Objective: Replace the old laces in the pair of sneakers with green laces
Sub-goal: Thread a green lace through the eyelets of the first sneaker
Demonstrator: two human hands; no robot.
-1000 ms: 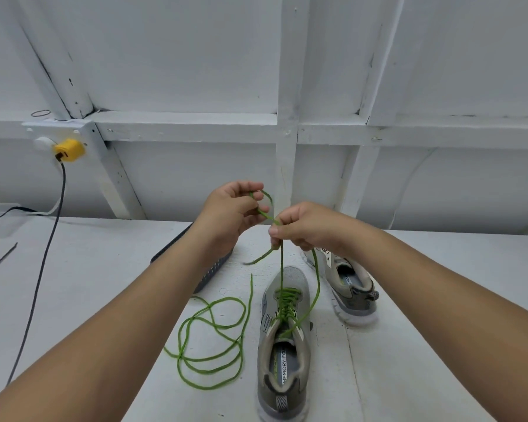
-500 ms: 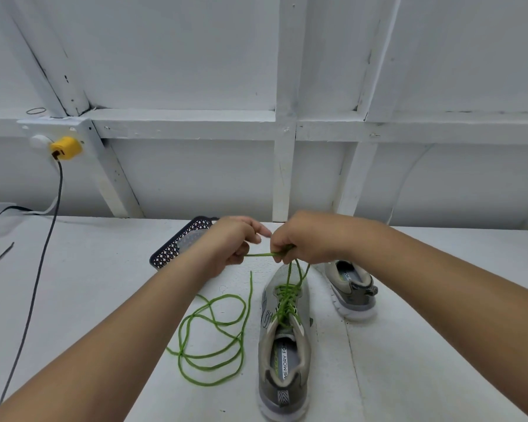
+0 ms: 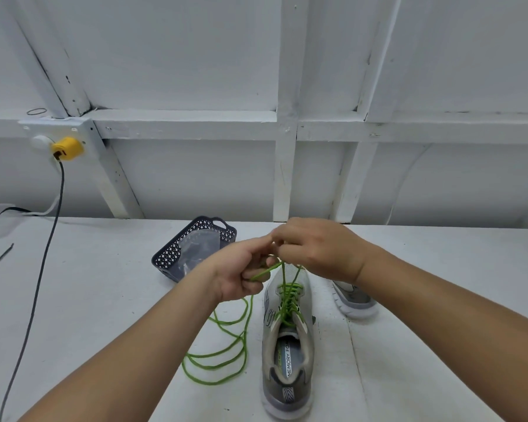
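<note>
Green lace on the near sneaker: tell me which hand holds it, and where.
Both. The left hand and right hand grip the green lace by its free ends, above the sneaker's toe.

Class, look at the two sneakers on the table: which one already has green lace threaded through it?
The nearer sneaker, directly below the hands: green lace crisscrosses its eyelets. The farther sneaker, behind the right forearm, shows none.

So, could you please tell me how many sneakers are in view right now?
2. One grey sneaker stands in front of the person, threaded with the green lace. The other sneaker sits farther right, mostly hidden behind the right hand and forearm.
</note>
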